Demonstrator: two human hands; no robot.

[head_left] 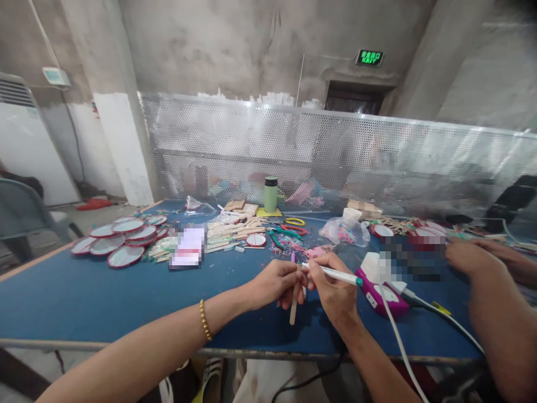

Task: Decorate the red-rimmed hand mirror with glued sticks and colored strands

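My left hand [282, 282], with a beaded gold bracelet at the wrist, is closed around a flat wooden craft stick [292, 314] whose rounded end points down toward me. Held in my right hand [335, 288] is a white marker pen [337, 273] with a teal end, its other end close to my left fingertips. Both hands meet over the blue table [138, 302]. A purple thing [293, 257] shows just behind my fingers; its kind is hard to tell. Beyond them lie a tangle of colourful strings [291, 244] and teal-handled pliers [277, 240].
Round red-rimmed white discs [126, 256] pile up at left beside a phone [187, 246] and wooden sticks [235, 232]. A green bottle [271, 196] stands at the back. To the right are a purple device [388, 302], a white cable [396, 341] and another person's arm [490, 296].
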